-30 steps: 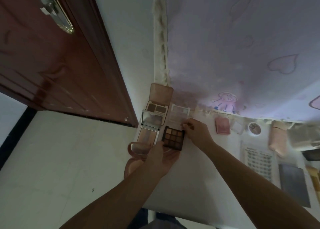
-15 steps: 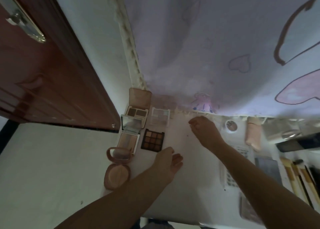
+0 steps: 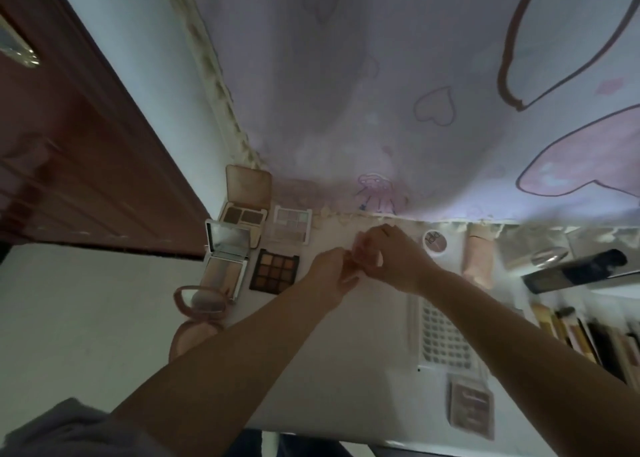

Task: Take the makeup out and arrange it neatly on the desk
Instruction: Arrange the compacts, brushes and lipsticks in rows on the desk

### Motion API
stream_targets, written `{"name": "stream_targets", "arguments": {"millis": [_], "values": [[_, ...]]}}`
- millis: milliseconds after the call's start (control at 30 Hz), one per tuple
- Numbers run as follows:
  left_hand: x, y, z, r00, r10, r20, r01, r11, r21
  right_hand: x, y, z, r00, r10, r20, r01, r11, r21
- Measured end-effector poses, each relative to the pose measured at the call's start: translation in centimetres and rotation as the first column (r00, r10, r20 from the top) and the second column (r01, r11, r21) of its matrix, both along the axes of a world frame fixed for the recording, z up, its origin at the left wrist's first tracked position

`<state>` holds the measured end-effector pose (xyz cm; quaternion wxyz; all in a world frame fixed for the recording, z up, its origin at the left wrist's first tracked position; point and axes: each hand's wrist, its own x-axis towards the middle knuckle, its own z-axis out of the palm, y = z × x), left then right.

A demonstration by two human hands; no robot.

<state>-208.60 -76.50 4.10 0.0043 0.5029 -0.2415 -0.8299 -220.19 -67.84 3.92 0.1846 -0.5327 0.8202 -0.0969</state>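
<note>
Both hands meet above the white desk [image 3: 311, 370], where the left hand [image 3: 329, 273] and the right hand [image 3: 391, 259] pinch a small pinkish compact [image 3: 358, 261] between curled fingers; the item is largely hidden by the fingers and blurred, so its exact kind cannot be told. It is held over the desk's middle, just right of the laid-out palettes.

To the left, a dark 9-pan eyeshadow palette [image 3: 274, 271] lies flat, with a pale pastel palette [image 3: 292, 224] just behind it. Further left stand a 2-pan brown palette [image 3: 246, 210] with its lid raised, a mirrored powder compact [image 3: 227, 259] open in front of it, and a round pink compact [image 3: 197, 318] at the desk's left edge, also open.

To the right are a small round jar [image 3: 435, 243], a pink tube [image 3: 479, 259] and a white grid-patterned tray [image 3: 441, 339], partly covered by the right forearm. A pink card-like pack [image 3: 472, 408] lies near the front edge. Makeup brushes [image 3: 581, 335] are cut off at the right border, and a dark, blurred box [image 3: 575, 271] sits behind them.

A lilac cartoon-print curtain [image 3: 381, 93] hangs behind the desk; a brown door [image 3: 69, 162] fills the left.
</note>
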Motion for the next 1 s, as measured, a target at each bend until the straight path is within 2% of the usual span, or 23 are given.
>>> {"name": "stream_targets", "arguments": {"millis": [67,100,200,300,467,700,767,833,867,933,1000], "values": [[2.1,0.3,1.0,0.982,0.018,-0.187,0.014,0.986,0.168,1.9,0.7,1.6,0.979,-0.046,0.196,0.065,0.994,-0.090],[3.2,0.5,1.5,0.969,0.002,-0.248,0.046,0.981,0.189,2.9,1.0,2.2,0.972,-0.035,0.234,0.061,0.992,-0.108],[6.2,1.1,2.8,0.944,-0.060,-0.325,0.111,0.984,0.140,5.1,1.9,3.4,0.967,0.037,0.251,-0.005,0.992,-0.130],[8.9,1.6,3.5,0.928,-0.058,-0.369,0.116,0.984,0.138,6.6,2.4,4.3,0.939,0.088,0.331,-0.039,0.988,-0.152],[11.3,2.1,3.9,0.927,0.016,-0.374,0.051,0.984,0.168,8.4,2.3,6.0,0.912,0.127,0.389,-0.067,0.984,-0.163],[13.1,1.3,4.8,0.901,0.082,-0.427,0.006,0.979,0.202,9.3,1.3,8.0,0.863,0.064,0.500,0.000,0.992,-0.127],[13.4,1.1,4.6,0.911,0.104,-0.399,-0.002,0.969,0.249,8.9,0.8,8.1,0.785,-0.035,0.619,0.138,0.983,-0.118],[13.9,1.1,4.2,0.920,0.116,-0.374,-0.007,0.960,0.280,8.6,0.5,7.9,0.630,-0.142,0.763,0.308,0.948,-0.078],[14.2,1.2,3.9,0.924,0.123,-0.362,-0.013,0.957,0.290,8.7,0.4,7.5,0.594,-0.166,0.787,0.345,0.936,-0.063],[14.9,1.3,3.3,0.933,0.156,-0.325,-0.049,0.948,0.314,9.4,0.2,6.0,0.632,-0.187,0.752,0.333,0.942,-0.046],[15.9,1.5,2.2,0.935,0.230,-0.269,-0.122,0.923,0.366,10.6,-0.3,4.0,0.720,-0.208,0.662,0.290,0.957,-0.014]]}}
